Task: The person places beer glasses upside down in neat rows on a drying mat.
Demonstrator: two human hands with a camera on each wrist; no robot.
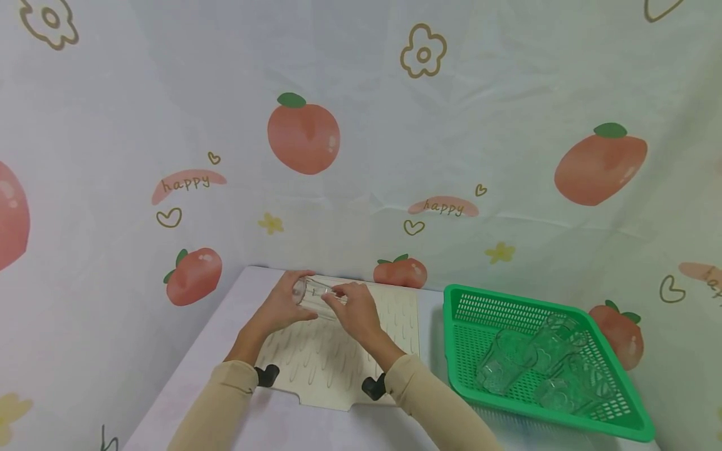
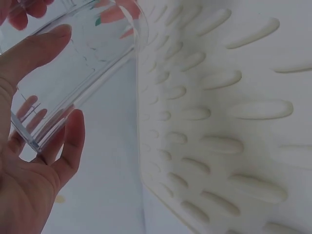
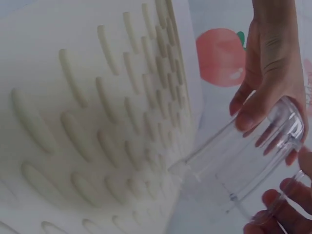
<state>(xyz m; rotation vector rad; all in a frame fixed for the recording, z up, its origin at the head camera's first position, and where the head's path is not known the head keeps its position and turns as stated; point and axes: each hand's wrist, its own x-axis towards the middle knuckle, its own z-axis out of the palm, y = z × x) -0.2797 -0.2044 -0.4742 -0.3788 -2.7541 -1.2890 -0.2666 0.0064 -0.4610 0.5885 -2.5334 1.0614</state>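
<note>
A clear glass mug [image 1: 317, 294] lies tilted between both hands, above a cream draining board [image 1: 316, 357] with raised drop-shaped ridges. My left hand [image 1: 280, 307] grips its base end, thumb on one side and fingers curled round the other. At the mug's side my right hand [image 1: 359, 311] pinches the clear handle. The left wrist view has the mug [image 2: 97, 53] large across the upper left, its rim end overlapping the board's edge. Seen from the right wrist, the mug [image 3: 229, 161] slants from the left hand [image 3: 268, 78] toward the board, with right fingers [image 3: 287, 209] at the handle.
To the right stands a green plastic basket [image 1: 541, 411] holding several clear glasses [image 1: 507, 363]. Black devices [image 1: 267, 375] sit by both sleeve cuffs, over the board's near part. A fruit-printed cloth [image 1: 350, 213] hangs behind the table.
</note>
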